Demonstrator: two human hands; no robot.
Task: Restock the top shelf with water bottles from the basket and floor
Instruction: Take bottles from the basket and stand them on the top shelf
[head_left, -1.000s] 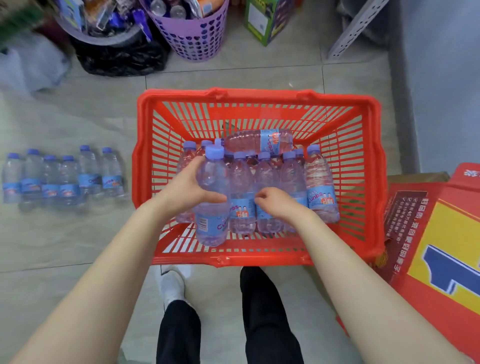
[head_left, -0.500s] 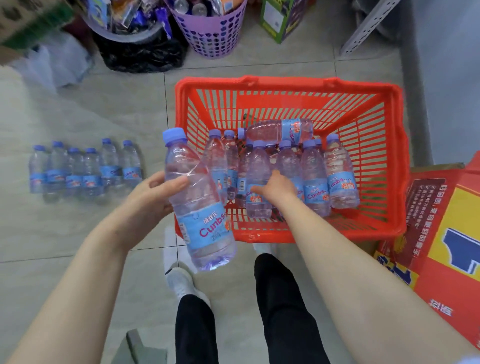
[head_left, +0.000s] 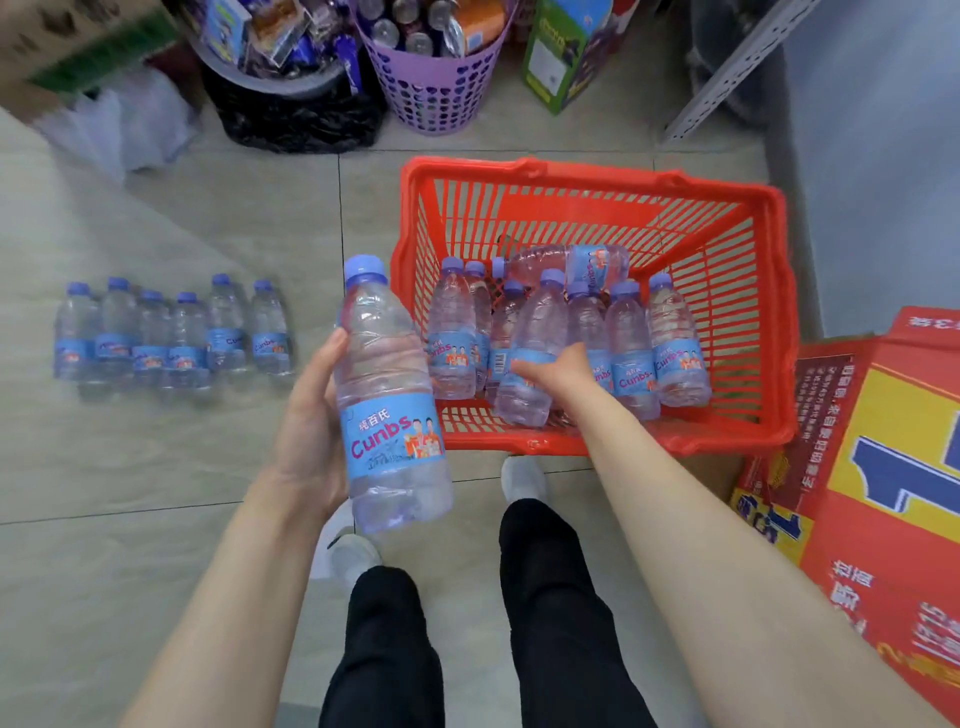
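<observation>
My left hand (head_left: 311, 415) holds a clear water bottle (head_left: 387, 395) with a blue cap and blue label upright, outside the red basket's left front corner. The red plastic basket (head_left: 769, 312) sits on the floor and holds several more such bottles (head_left: 631, 353), one lying across the top. My right hand (head_left: 558, 371) reaches inside and is closed around a tilted bottle (head_left: 532, 353) near the basket's front. A row of several bottles (head_left: 171, 332) stands on the tiles to the left. The shelf is out of view.
A purple perforated bin (head_left: 434, 78) of cans, a black bag (head_left: 291, 114) of goods and a green carton (head_left: 561, 57) stand beyond the basket. Red and yellow cardboard boxes (head_left: 872, 467) lie at the right. My legs and white shoes are below the basket.
My left hand lifted a bottle out of the basket and brought it left and toward me. My right hand stayed in the basket and closed on another bottle, tilting it.
</observation>
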